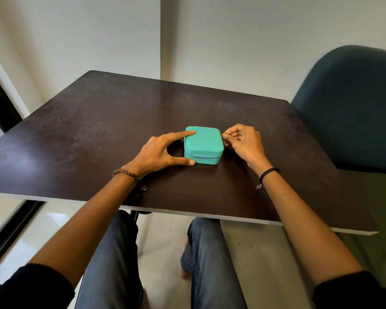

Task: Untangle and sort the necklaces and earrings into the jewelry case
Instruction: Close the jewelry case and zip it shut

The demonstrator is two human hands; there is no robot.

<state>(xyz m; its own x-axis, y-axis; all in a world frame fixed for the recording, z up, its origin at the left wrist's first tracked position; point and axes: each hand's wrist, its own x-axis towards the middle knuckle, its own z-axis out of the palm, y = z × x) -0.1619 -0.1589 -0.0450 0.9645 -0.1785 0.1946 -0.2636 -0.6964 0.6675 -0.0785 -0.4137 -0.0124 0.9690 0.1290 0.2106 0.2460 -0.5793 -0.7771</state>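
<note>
Jewelry case (pixel 203 142), teal and square with rounded corners, lies closed near the middle of a dark brown table (pixel 98 134), seen from above by the person seated at it. The zip line runs around the case's side. The left hand (pixel 158 152) is spread open against the case's left edge: the straight index finger (pixel 184 134) rests on the far left corner of the lid, and the thumb (pixel 184 162) touches the near left corner at the base. The right hand (pixel 243 141) is curled at the case's right side, thumb and fingertips pinching a small zip pull (pixel 223 136) that is hard to make out. A brown beaded bracelet (pixel 127 173) circles the left wrist, a black band (pixel 268 171) the right. A dark blue-green chair (pixel 352 103) stands beyond the table's right edge.
</note>
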